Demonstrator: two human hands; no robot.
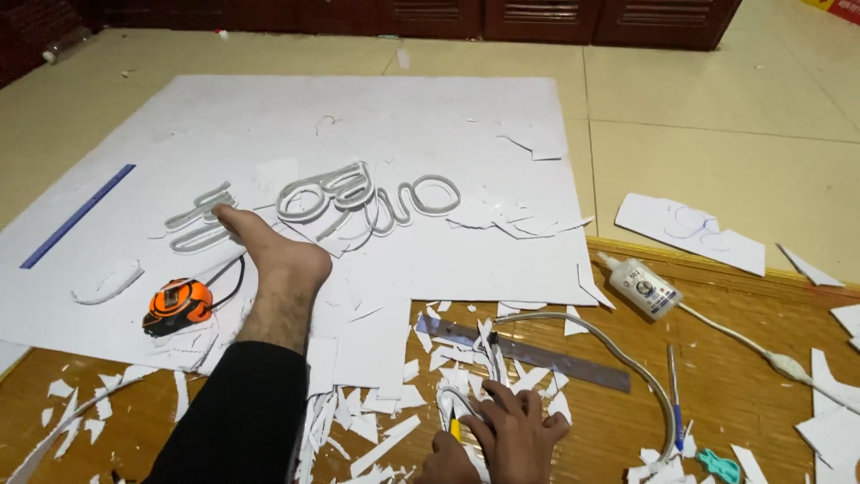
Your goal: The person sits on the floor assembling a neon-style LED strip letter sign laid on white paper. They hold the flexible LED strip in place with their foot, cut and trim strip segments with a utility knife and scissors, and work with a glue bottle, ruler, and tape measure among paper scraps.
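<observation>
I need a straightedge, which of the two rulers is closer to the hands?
The grey metal ruler on the wooden floor, just above the hands; the blue ruler lies far left.

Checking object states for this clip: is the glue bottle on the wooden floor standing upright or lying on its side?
Lying on its side. The glue bottle rests flat along the wooden floor, its nozzle pointing up-left toward the white board.

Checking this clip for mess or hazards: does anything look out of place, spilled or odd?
Yes. White offcuts are strewn over the wooden floor around both hands. A glue bottle lies tipped on its side, no spill visible. The person's bare foot rests on the white board beside the formed letters.
</observation>
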